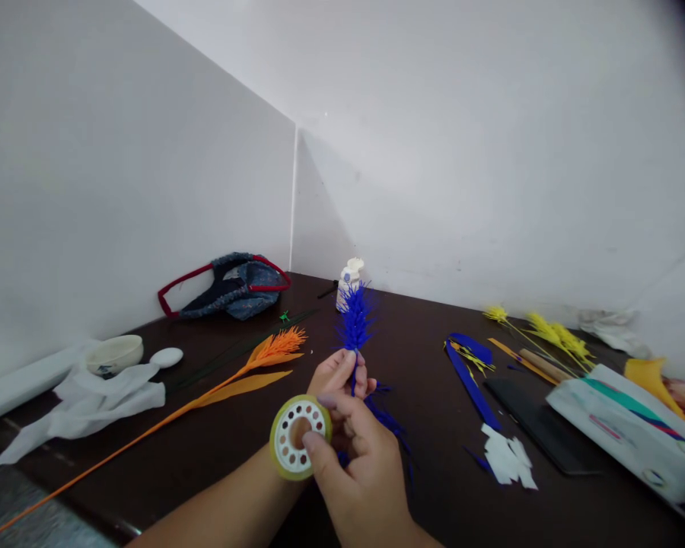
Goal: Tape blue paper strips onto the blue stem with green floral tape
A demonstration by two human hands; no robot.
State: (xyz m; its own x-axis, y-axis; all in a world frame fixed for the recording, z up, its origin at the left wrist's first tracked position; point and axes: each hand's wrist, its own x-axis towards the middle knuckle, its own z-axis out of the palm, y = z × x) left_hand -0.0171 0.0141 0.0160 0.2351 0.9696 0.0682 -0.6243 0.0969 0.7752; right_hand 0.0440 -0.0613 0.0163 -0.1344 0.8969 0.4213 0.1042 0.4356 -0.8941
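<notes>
My left hand (338,374) pinches the base of a blue paper wheat ear (356,318), which stands upright above the table. Closer to me, my right hand (368,464) grips a roll of yellowish tape (301,438) with a white core, the thumb at its hole and the fingers over its edge. It overlaps my left wrist in view. Blue fringed paper pieces (389,422) lie on the table just right of the hands. To the left rests an orange paper wheat ear (279,344) with leaves and a long orange stem.
On the left are a denim bag (243,288), a bowl (114,355), a white lid (167,358) and white tissue (108,407). A white bottle (342,298) stands behind. To the right lie blue paper strips (473,392), white scraps (507,457), a dark flat slab (540,422), yellow ears (553,335) and a packet (622,430).
</notes>
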